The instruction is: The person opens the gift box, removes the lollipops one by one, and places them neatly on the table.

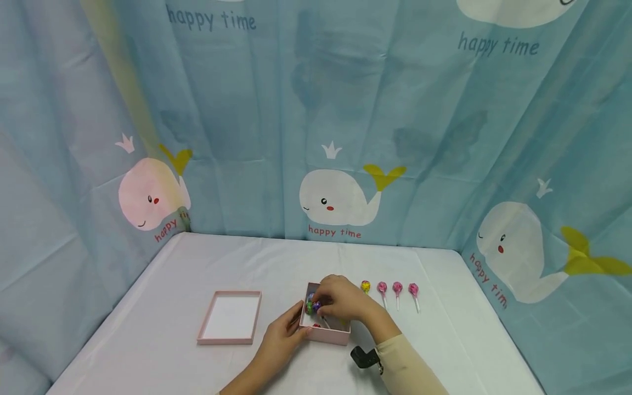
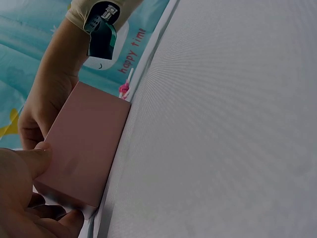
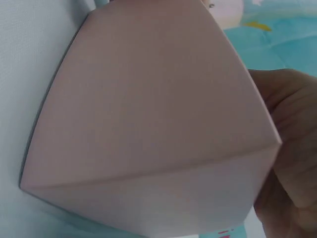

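The purple lollipop (image 1: 316, 307) is inside the pink box (image 1: 326, 335), pinched between the thumb and fingers of the right hand (image 1: 345, 299), which reaches in over the open top. The left hand (image 1: 280, 341) is clamped on the box's left near corner, probably to keep it from sliding on the bench (image 1: 163, 329). The lid (image 1: 229, 316) lies apart to the left, likely out of the way. Right of the box, a yellow lollipop (image 1: 365, 286) and three pink lollipops (image 1: 397, 287) form a row, seemingly spaced for easy picking.

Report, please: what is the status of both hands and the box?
Left hand grips box. Right hand at box opening, pinching purple lollipop. Lid off, lying left. No obstruction seen.
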The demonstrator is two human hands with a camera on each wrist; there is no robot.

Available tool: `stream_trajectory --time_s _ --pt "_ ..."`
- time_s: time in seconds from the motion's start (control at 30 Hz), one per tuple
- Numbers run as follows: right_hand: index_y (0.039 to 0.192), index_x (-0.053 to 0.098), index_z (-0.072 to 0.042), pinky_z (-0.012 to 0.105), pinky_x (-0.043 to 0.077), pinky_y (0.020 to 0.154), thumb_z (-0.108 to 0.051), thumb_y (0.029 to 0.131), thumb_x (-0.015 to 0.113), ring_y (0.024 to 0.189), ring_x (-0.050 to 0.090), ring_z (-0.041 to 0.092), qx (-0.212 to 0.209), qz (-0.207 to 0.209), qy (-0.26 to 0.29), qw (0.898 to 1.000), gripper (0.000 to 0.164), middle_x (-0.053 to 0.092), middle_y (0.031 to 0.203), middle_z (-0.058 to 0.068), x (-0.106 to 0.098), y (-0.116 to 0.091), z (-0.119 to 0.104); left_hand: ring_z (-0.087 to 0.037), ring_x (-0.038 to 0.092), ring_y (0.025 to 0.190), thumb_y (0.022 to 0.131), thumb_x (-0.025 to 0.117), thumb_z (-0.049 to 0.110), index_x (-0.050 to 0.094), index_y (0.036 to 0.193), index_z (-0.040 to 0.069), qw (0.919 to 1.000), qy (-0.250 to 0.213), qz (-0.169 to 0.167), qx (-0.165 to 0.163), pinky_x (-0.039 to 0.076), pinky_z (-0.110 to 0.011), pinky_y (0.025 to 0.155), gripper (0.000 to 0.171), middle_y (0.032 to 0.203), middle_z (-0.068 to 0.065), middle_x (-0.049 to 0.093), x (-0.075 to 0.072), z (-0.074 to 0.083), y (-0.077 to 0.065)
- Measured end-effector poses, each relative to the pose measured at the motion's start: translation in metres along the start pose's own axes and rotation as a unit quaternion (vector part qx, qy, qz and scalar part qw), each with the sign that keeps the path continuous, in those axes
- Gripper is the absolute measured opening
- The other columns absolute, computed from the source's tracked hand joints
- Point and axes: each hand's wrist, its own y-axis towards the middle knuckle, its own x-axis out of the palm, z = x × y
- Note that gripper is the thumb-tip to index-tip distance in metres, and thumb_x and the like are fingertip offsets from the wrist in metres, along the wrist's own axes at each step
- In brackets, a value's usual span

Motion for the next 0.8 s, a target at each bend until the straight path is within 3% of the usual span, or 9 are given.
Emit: stream_trajectory --time_s 0.17,0.3,0.47,0.8 --pt "0.105 0.079 -0.025 0.039 0.052 0.107 -0.032 0.089 0.082 0.111 0.06 0.008 0.006 0.022 -0.01 1.0 0.018 0.069 0.104 -0.016 -0.007 -0.004 0.002 -0.039 0.039 0.145 0.093 0.077 0.024 0.034 0.155 -0.008 0.9999 -0.003 0.01 0.002 0.044 -0.03 0.113 0.081 0.16 -0.026 0.034 0.0 -0.001 0.001" --pt "0.108 0.079 -0.024 0.044 0.05 0.11 -0.03 0.09 0.081 0.115 0.059 0.011 0.022 0.045 0.02 0.999 0.019 0.07 0.106 -0.017 -0.017 -0.01 0.004 -0.04 0.04 0.144 0.093 0.077 0.023 0.035 0.154 -0.008 0.9999 0.003 0.012 0.001 0.044 -0.028 0.112 0.08 0.16 -0.026 0.035 0.001 -0.001 0.002" --pt "0.108 0.079 -0.022 0.044 0.054 0.105 -0.026 0.09 0.082 0.113 0.061 0.01 0.027 0.09 0.056 0.994 0.019 0.07 0.105 -0.018 -0.031 -0.02 0.01 -0.04 0.042 0.144 0.093 0.077 0.018 0.036 0.154 -0.008 0.9999 -0.001 0.016 -0.003 0.045 -0.026 0.112 0.077 0.159 -0.026 0.036 0.003 -0.001 0.001" --pt "0.111 0.077 -0.023 0.044 0.058 0.098 -0.026 0.088 0.083 0.109 0.061 0.009 0.071 0.15 0.069 0.984 0.024 0.069 0.103 -0.019 -0.062 -0.054 0.033 -0.04 0.042 0.144 0.093 0.077 0.018 0.037 0.154 -0.008 0.9997 0.008 0.023 -0.009 0.046 -0.025 0.111 0.077 0.159 -0.026 0.038 0.004 0.0 0.002"
